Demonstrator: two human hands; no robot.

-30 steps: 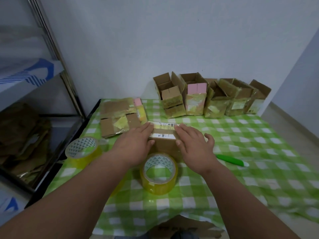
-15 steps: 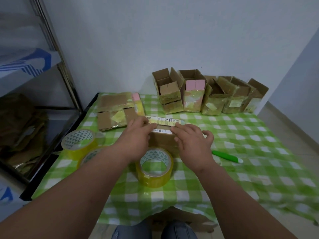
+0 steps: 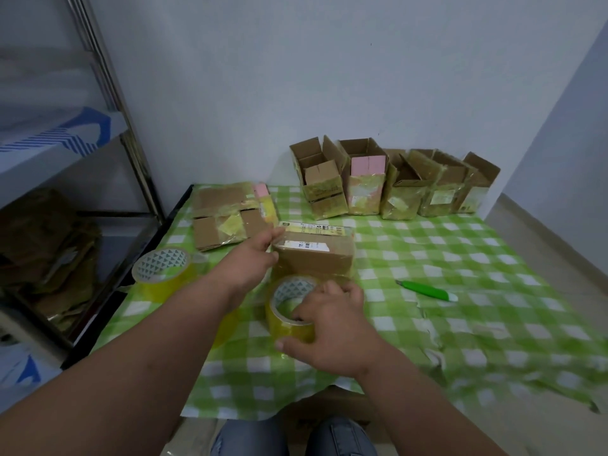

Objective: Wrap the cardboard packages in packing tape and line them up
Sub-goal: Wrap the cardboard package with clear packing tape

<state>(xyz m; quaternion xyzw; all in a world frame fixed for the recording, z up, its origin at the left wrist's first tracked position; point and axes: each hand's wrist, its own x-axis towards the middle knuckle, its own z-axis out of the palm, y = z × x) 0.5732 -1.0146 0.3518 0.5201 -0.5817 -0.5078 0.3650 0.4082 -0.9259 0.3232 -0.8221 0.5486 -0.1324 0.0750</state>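
A brown cardboard package (image 3: 314, 256) with a white label lies in the middle of the green checked table (image 3: 460, 258). My left hand (image 3: 251, 263) holds its left end, thumb on the top edge. In front of it stands a roll of yellowish packing tape (image 3: 289, 312). My right hand (image 3: 332, 327) grips this roll from the right, fingers over the rim and thumb against its front. Several open taped boxes (image 3: 391, 185) stand in a row along the wall at the back.
A second tape roll (image 3: 163, 271) sits at the table's left edge. Flattened cardboard pieces (image 3: 228, 218) lie at the back left. A green utility knife (image 3: 426, 290) lies to the right. A metal shelf (image 3: 65, 179) stands on the left. My knees show below the table.
My right hand has left the top of the package and come back onto the tape roll. My left hand stays at the package's left end.
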